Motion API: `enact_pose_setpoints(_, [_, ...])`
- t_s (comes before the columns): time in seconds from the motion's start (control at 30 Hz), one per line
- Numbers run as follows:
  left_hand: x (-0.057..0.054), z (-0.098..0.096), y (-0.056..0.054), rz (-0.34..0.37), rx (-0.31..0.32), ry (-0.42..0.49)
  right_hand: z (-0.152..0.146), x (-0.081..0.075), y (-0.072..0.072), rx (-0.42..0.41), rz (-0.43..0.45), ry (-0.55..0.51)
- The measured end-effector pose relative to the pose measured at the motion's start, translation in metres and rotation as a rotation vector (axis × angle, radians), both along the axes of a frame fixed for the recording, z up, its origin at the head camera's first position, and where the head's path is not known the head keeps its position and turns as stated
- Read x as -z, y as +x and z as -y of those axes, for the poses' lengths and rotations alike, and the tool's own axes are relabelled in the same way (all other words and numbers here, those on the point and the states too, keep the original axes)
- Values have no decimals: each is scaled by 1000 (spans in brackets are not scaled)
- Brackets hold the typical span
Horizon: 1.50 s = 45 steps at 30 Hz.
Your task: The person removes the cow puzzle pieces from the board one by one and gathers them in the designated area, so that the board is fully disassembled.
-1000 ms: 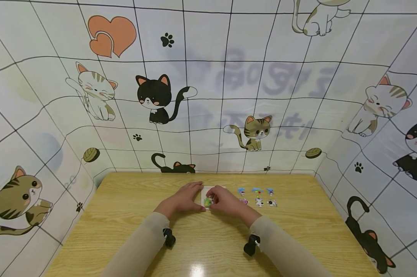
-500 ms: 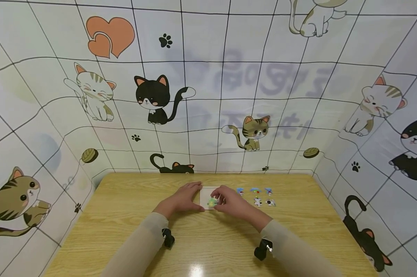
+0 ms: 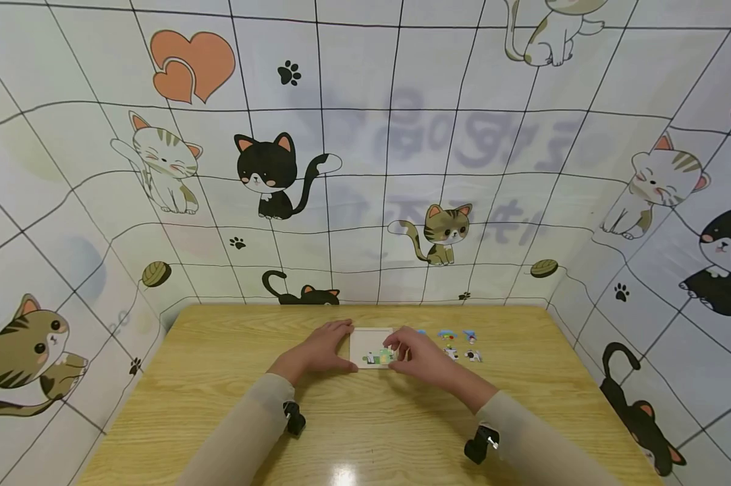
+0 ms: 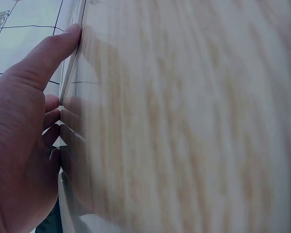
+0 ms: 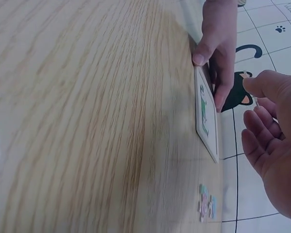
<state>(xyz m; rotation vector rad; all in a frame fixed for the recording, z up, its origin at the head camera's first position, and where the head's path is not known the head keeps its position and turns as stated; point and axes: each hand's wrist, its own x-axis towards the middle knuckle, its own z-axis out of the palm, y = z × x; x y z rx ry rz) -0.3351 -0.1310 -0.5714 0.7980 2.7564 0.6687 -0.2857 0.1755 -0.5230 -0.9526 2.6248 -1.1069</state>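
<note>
A white puzzle tray with a raised rim lies flat on the table, and green-printed jigsaw pieces sit along its near side. My left hand holds the tray's left side, thumb at the near corner and fingers at the far one; the left wrist view shows the thumb on its edge. Over the tray's right part, my right hand pinches a green-and-yellow jigsaw piece between thumb and fingers. Seen edge-on in the right wrist view, that piece looks like a thin pale sliver.
To the right of the tray lie several loose jigsaw pieces in two rows, some partly hidden behind the right hand. A wooden table bears everything. Behind it hangs a white gridded cloth with cat drawings.
My right hand has moved rightward across the tray with the pinched piece, uncovering the green pieces at the near side. The left hand stays at the tray's left edge.
</note>
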Motion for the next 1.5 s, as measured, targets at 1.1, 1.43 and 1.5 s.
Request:
enact_pose_setpoints(1.1, [5,2,-2,-6,6,-7,-69,-7,25,66,-62,-57])
enact_pose_setpoints(1.43, [3,0,-2,-4,7,-18,-82,-4,26,94,-39,-38])
enact_pose_setpoints(1.5, [3,0,-2,-3,7,-22,-83,-3,26,97,-42,-35])
